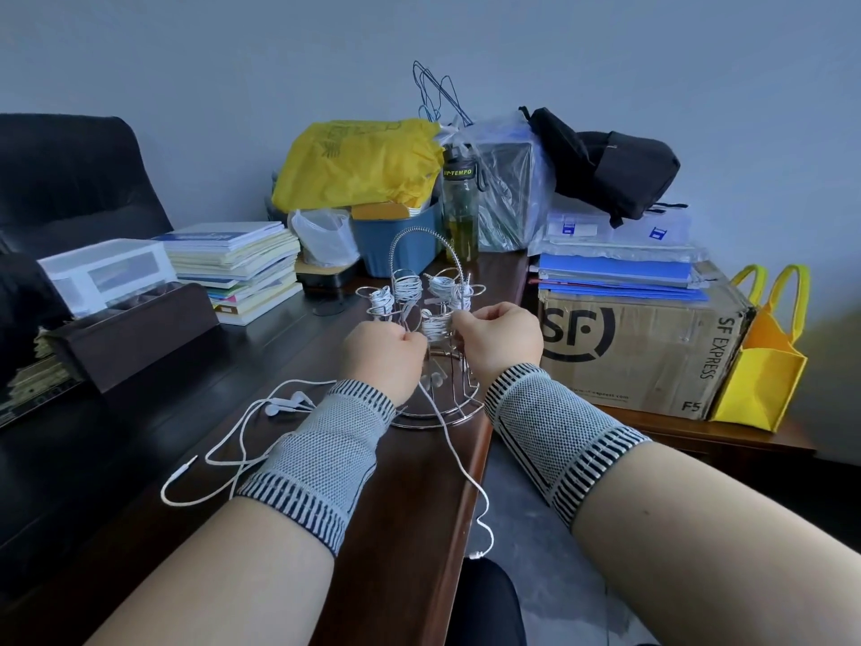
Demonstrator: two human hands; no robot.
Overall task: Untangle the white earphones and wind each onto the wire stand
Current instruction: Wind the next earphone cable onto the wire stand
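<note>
Progress, as I judge it: five coils sit on the wire stand (431,319) beyond my hands. Left hand (384,354) and right hand (498,340) pinch the earphone cord (454,452) being wound; another loose set (279,405) lies beside my left wrist.

Your grey knit wrist sleeves (326,452) carry dark-and-white striped cuffs. White thin earphone cables (223,454) lie on the dark brown wooden desk (410,505). Behind the silver wire stand (435,412): crumpled yellow plastic bag (358,165), blue plastic tub (396,244). Right of the stand: brown cardboard box (647,352), black lettering.
</note>
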